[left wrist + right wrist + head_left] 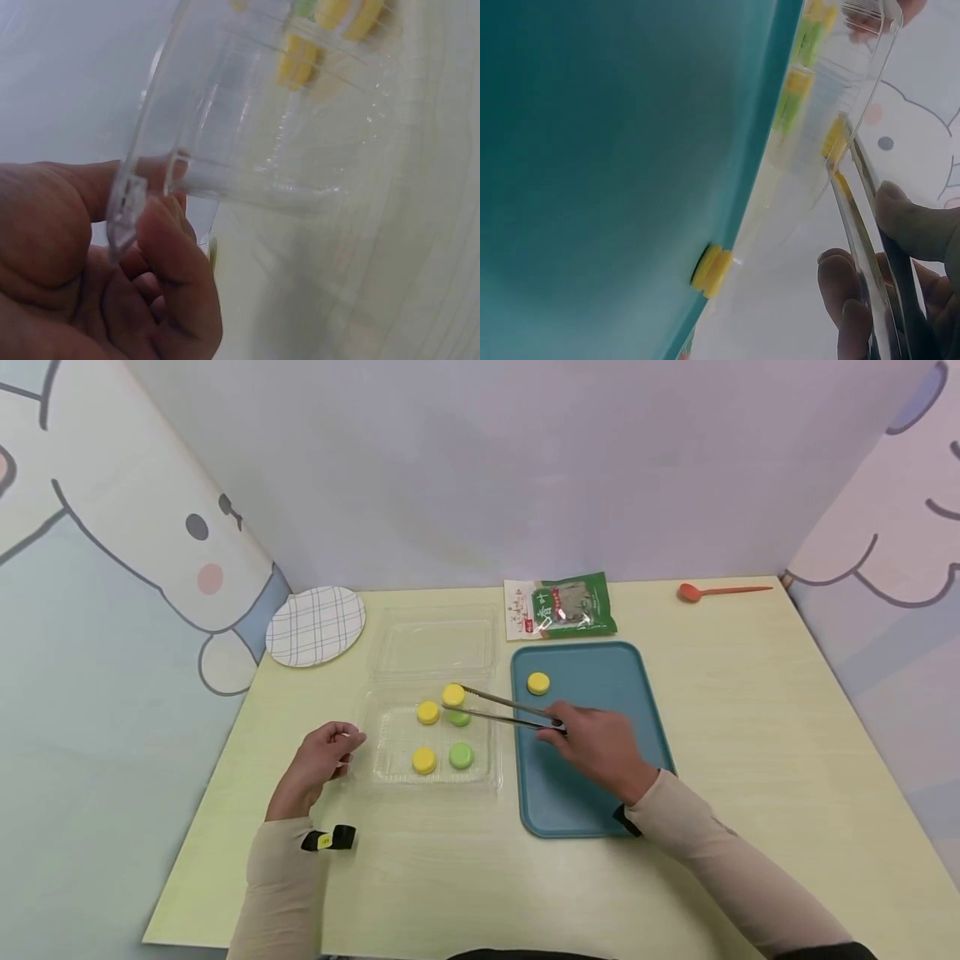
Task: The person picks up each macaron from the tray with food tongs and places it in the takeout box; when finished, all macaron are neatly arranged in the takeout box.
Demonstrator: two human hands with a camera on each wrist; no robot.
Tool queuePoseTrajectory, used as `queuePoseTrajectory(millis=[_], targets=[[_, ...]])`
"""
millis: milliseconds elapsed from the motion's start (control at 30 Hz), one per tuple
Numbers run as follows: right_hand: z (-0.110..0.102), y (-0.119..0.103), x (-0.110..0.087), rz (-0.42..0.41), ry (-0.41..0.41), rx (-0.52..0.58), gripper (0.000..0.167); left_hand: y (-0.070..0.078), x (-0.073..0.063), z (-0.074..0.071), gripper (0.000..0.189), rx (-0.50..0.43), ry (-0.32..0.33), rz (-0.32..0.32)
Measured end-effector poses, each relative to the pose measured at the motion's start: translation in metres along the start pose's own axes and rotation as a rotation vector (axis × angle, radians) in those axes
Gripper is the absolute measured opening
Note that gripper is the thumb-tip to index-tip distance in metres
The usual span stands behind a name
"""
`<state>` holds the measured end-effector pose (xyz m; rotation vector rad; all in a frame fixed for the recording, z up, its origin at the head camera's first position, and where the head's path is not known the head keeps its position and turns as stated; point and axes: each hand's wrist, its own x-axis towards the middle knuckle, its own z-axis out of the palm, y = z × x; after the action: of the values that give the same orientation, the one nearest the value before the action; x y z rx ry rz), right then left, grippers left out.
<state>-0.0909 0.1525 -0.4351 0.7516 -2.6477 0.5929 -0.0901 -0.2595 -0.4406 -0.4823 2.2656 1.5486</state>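
My left hand pinches the left rim of a clear plastic clamshell box between thumb and fingers. The box's lid is folded back behind it. In my right hand is a pair of metal tongs, gripped along the handles. Its tips are at the two sides of a yellow macaron, held over the box's back right part, overlapping a green macaron. Two yellow macarons and another green macaron sit in the box. One more yellow macaron lies on the blue tray.
Behind the tray lies a green and white food packet. A red spoon is at the back right of the table. At the back left is a round checked plate. A wall stands along the table's far edge.
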Motion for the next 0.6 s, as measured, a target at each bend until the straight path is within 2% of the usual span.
queuePoseTrajectory(millis=[367, 600], targets=[[0.010, -0.014, 0.016, -0.049, -0.023, -0.029, 0.036, 0.000, 0.001, 0.000, 0.025, 0.003, 0.006, -0.007], [0.014, -0.027, 0.031, -0.065, -0.089, -0.023, 0.029, 0.000, 0.001, 0.001, 0.025, 0.008, 0.005, -0.007]])
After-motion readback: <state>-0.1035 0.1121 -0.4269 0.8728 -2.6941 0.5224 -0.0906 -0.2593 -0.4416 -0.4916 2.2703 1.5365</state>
